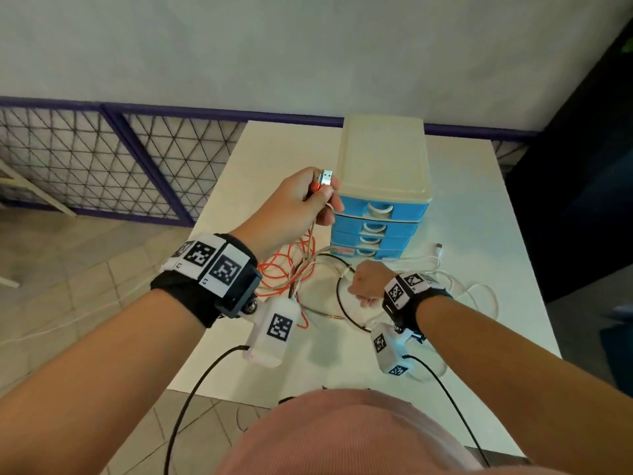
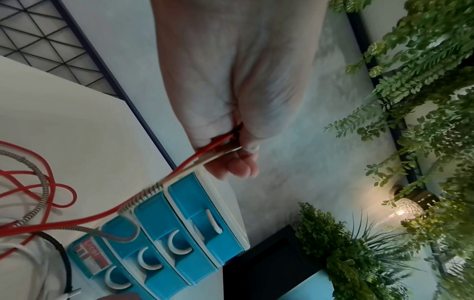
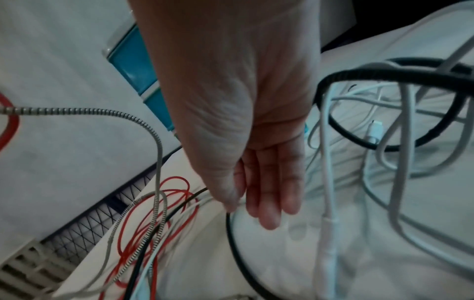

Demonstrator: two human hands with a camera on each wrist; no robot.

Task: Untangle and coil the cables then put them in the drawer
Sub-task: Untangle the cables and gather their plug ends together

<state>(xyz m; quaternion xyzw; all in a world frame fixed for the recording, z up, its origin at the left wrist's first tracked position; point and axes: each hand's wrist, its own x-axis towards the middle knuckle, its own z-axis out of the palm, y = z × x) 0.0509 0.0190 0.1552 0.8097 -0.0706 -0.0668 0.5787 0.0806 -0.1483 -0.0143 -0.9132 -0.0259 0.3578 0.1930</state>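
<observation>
My left hand [image 1: 318, 193] is raised in front of the drawer unit [image 1: 383, 156] and grips the plug ends of the red cable [image 1: 284, 269] and the braided metal cable [image 1: 322, 313]; a silver USB plug sticks up from the fist. Both cables [image 2: 64, 194] [image 2: 43, 182] run from that hand [image 2: 231, 142] down to the tangle. My right hand [image 1: 356, 286] is low over the table [image 1: 479, 217]. Its thumb and fingers [image 3: 238, 203] pinch the black cable [image 3: 233, 243] and a white strand. White cables [image 3: 400, 182] loop to its right. All the blue drawers [image 2: 195, 213] are closed.
The tangle lies on the white table between me and the drawer unit, with white cables [image 1: 479, 289] spreading right. A mesh fence [image 1: 102, 159] stands left of the table, and a dark wall is on the right. Black camera leads [image 1: 191, 389] hang from my wrists.
</observation>
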